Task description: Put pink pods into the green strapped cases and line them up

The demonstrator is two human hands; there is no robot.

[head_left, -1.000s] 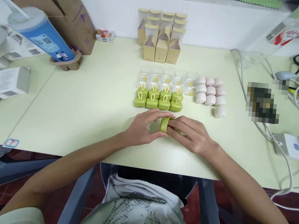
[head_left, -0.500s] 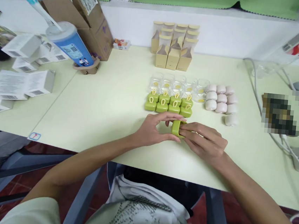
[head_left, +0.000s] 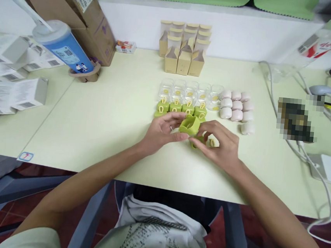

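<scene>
A small green case (head_left: 189, 125) with a hollow inside is in my left hand (head_left: 164, 133), whose fingers and thumb close round its left side. My right hand (head_left: 220, 145) pinches at its right edge. Under the right fingers shows another green part (head_left: 198, 143) with a cream loop (head_left: 212, 143); I cannot tell whether it is joined to the hollow part. Just behind my hands stand rows of green cases with cream loops (head_left: 175, 106), partly covered by the left fingers. Clear plastic boxes (head_left: 191, 91) with yellow marks line up behind those.
Pale pink and white rounded pieces (head_left: 237, 105) sit right of the rows. Open small cartons (head_left: 183, 59) stand by the wall. At left are a blue canister (head_left: 70, 48), a cardboard box (head_left: 100, 28) and white boxes (head_left: 29, 91). Cables (head_left: 273, 95) run along the right.
The green case has tilted so its hollow faces up, and it has been raised slightly. My right fingers have come out of the hollow to its right edge. The view has shifted a little.
</scene>
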